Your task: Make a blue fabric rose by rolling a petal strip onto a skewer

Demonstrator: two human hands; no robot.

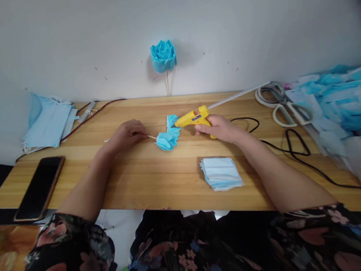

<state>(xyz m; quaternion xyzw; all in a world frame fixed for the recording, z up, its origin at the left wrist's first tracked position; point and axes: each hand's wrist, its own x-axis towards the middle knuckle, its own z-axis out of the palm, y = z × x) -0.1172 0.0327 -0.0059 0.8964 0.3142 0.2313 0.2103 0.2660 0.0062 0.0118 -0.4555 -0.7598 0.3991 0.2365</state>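
Note:
My left hand (129, 134) pinches the thin wooden stick of a partly layered blue fabric flower (167, 141), which lies on its side near the table's middle. A blue petal piece (172, 121) sticks out from the flower's far side. In my right hand (216, 127) is a yellow glue gun (194, 117), its nozzle at that petal piece; whether it touches cannot be made out. A long pale glue stick (238, 95) juts from the gun's back. Below my right hand lies a stack of cut pale-blue squares (221, 173).
A full blue flower (163, 57) on a stick stands against the wall. Face masks (50, 122) and a phone (40, 188) lie left. To the right are white-handled scissors (288, 114), a black cord (311, 167) and a heap of blue fabric (346, 102).

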